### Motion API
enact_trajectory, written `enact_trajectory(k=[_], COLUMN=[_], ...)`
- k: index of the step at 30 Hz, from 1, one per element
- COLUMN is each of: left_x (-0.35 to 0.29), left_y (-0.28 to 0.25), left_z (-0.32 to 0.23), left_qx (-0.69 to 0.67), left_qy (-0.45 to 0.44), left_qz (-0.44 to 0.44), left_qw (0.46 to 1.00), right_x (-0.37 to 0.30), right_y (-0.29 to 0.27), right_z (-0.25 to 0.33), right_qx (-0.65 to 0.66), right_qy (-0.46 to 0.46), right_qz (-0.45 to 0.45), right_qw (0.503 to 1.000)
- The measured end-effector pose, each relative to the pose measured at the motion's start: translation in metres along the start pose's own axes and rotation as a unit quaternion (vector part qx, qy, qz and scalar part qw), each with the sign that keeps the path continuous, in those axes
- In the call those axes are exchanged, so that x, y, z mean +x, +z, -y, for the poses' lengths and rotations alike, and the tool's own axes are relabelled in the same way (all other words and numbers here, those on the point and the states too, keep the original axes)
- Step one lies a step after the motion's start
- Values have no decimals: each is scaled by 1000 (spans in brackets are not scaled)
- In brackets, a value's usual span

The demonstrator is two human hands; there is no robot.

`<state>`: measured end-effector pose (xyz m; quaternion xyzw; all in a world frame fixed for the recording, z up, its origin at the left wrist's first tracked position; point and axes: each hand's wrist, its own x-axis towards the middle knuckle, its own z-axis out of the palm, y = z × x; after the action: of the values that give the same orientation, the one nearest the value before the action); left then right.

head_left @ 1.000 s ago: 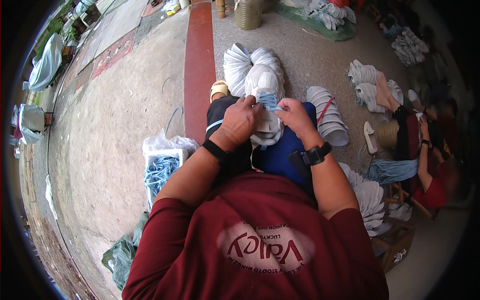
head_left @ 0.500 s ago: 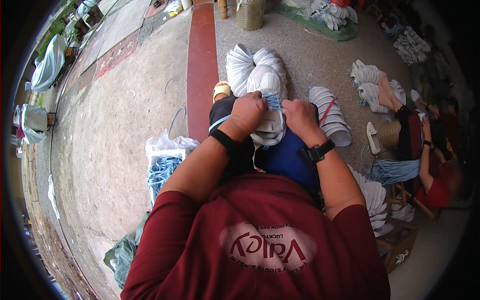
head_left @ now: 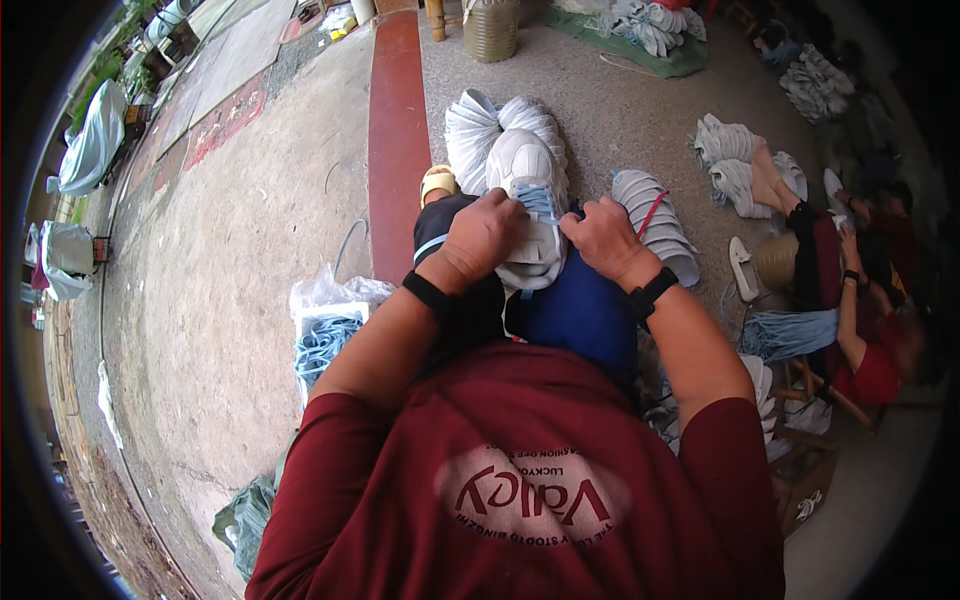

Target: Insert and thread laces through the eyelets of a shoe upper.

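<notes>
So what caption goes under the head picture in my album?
Left hand and right hand at a white shoe with blue laces.

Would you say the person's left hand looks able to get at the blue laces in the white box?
Probably yes: the white box stands beside the left forearm, with blue laces exposed at its open top, though the left hand is at the white shoe.

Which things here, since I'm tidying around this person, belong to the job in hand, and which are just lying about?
Job in hand:
white sneaker, between left hand and right hand
threaded blue laces
probably boxed blue laces
probably stacked white shoe uppers

Apparently just lying about:
white slip-on shoe
olive container
crumpled green sheeting
</notes>
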<state>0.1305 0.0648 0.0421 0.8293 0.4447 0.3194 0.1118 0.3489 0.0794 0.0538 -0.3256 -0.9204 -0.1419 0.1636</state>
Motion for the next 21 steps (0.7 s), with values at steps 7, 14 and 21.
enact_trajectory(k=[7, 14, 21], left_x=[-8, -12, -30], left_y=[5, -2, -34], left_z=[28, 6, 18], left_qx=[136, 75, 119], left_qy=[65, -11, 95], left_qz=[12, -12, 42], left_qw=[988, 997, 987], right_x=[-15, -77, -112], right_y=[-17, -19, 0], right_z=[6, 10, 8], right_qx=[-1, 98, 159], right_qy=[61, 180, 350], right_qz=[-6, -28, -28], right_qw=[998, 978, 923])
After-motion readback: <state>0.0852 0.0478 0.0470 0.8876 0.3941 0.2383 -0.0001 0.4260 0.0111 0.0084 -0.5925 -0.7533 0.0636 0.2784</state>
